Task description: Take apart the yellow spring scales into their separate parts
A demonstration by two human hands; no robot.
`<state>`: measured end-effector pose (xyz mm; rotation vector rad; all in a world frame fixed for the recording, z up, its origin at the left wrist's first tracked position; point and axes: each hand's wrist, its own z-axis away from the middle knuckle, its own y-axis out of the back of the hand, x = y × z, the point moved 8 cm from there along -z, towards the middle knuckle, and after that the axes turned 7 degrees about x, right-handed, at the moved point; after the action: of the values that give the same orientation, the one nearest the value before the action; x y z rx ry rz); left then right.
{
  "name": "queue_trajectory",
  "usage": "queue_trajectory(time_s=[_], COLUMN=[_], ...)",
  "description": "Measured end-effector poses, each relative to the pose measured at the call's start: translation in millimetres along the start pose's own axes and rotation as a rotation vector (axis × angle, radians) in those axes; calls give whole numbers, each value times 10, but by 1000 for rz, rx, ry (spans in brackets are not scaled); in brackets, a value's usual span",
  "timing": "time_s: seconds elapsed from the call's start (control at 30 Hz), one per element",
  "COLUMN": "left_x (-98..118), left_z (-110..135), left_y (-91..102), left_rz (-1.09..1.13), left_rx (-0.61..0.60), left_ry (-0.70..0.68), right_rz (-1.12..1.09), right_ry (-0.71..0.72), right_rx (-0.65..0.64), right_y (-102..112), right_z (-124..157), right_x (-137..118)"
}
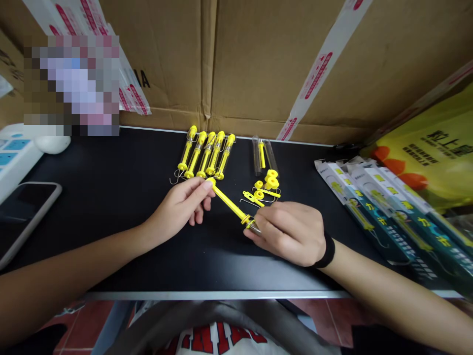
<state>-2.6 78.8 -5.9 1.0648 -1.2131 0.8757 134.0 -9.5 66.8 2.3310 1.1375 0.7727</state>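
Observation:
Between my hands is a yellow plastic rod (229,202), slanting down to the right, with a metal spring (254,227) at its lower end. My left hand (185,197) pinches the rod's round upper end between thumb and fingers. My right hand (290,231), with a black band at the wrist, closes its fingers on the spring end and partly hides it. Just beyond the right hand lie loose yellow caps (272,180), a flat yellow piece (253,198) and thin wire hooks (275,197). Clear tubes (256,157) lie behind them, with another yellow rod (262,155).
Several yellow spring scales (205,155) with hooks lie in a row at the back. Packaged spring scales (384,212) overlap at right, beside a yellow bag (432,143). A phone (27,217) and a power strip (18,150) are at left. Cardboard boxes (251,64) wall off the back.

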Motion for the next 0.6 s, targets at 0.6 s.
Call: queue_trajectory(time_s=[0.6], left_x=[196], left_z=[114], left_y=[-132], left_rz=[-154], left_rx=[-166], left_ry=[-213], right_rz=[-272], right_ry=[-304], right_rx=[-185], right_y=[-251], right_z=[110], right_x=[143])
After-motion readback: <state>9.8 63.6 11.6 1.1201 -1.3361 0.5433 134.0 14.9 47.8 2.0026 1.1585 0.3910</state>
